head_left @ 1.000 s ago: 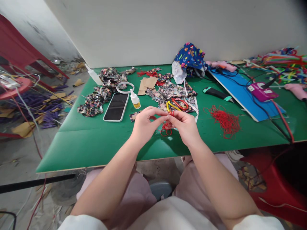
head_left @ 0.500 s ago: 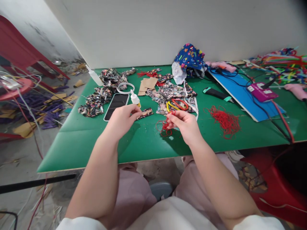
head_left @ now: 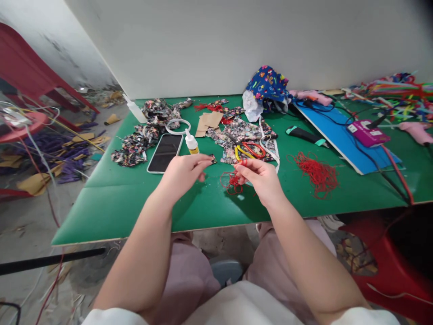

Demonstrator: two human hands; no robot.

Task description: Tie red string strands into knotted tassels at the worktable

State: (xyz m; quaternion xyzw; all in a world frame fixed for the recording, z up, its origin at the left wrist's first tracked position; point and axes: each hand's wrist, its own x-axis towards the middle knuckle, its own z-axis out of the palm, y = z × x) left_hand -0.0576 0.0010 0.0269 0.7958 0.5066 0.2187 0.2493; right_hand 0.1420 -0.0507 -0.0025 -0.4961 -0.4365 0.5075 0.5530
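Note:
My right hand [head_left: 259,176] pinches red string [head_left: 232,181] between thumb and fingers, and a loose tangle hangs below onto the green table. My left hand [head_left: 184,176] is a little to the left, apart from the string, its index finger stretched out and nothing visible in it. It partly covers a small strip of floral fabric [head_left: 214,159]. Beyond it stands a glue bottle [head_left: 191,143] with a white nozzle. Yellow-and-red-handled scissors [head_left: 252,150] lie on floral fabric [head_left: 241,131] just past my right hand. Another heap of red string [head_left: 316,176] lies to the right.
At the left are a phone [head_left: 165,151], a white ring [head_left: 178,126], bunched floral fabric [head_left: 131,146] and a clear bottle [head_left: 135,110]. A utility knife [head_left: 306,135], a blue board [head_left: 338,135], a purple box [head_left: 368,133] with cables and pink glue guns [head_left: 417,132] occupy the right.
My left hand has shifted slightly right and its index finger has straightened, covering more of the small fabric strip. My right hand stays pinched on the red string. The view has tilted slightly.

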